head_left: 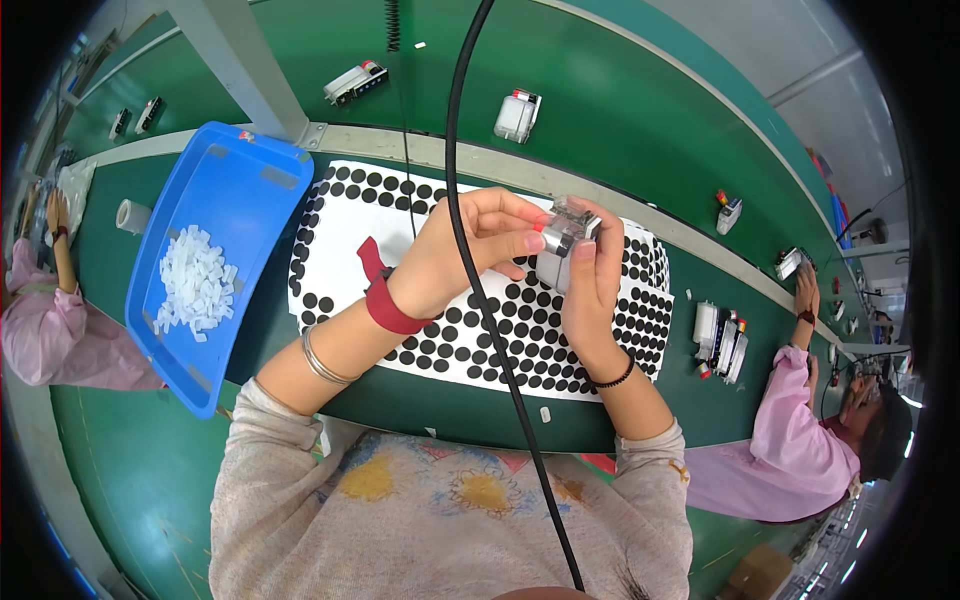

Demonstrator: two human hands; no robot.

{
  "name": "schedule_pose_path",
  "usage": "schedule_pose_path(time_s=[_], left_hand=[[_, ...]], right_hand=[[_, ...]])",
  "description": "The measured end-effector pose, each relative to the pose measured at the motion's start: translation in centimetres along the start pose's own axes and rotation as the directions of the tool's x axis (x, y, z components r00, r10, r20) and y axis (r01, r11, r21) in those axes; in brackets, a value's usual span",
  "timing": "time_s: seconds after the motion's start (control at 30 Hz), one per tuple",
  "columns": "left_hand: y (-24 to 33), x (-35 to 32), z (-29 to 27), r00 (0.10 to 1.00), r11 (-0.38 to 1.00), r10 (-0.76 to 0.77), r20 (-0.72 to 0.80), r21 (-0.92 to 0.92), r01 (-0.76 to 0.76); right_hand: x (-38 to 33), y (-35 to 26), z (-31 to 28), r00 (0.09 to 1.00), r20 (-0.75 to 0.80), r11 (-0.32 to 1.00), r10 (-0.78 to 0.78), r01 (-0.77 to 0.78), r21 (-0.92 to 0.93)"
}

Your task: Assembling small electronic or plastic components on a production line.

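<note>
Head view: a small grey-and-clear device (563,245) is gripped between the fingers of the left hand (462,255) and right hand (590,290), raised above the white sheet of black dots (400,250), seemingly for close handling, with the blue tray (240,190) kept within reach on the green surface (150,470).

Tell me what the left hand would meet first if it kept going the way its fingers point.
The left hand points rightward, its fingertips already touching the small clear-and-silver plastic device. Just past that is the right hand, holding the same part.
</note>
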State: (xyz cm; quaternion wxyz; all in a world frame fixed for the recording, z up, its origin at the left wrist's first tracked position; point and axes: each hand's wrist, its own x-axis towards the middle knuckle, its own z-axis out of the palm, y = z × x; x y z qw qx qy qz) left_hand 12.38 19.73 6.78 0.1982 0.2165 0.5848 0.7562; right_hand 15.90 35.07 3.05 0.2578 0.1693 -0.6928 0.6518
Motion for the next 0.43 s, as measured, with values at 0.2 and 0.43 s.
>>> schedule_pose_path(time_s=[0.2,0.43], left_hand=[[-0.85,0.06,0.98,0.857,0.739,0.508,-0.082,0.552,-0.385],[-0.11,-0.73,1.19,0.789,0.250,0.604,0.111,0.914,-0.320]], right_hand=[[-0.19,0.11,0.34,0.992,-0.006,0.961,0.128,-0.123,0.247],[-0.62,-0.40,0.97,0.990,0.025,0.941,0.140,-0.141,0.308]])
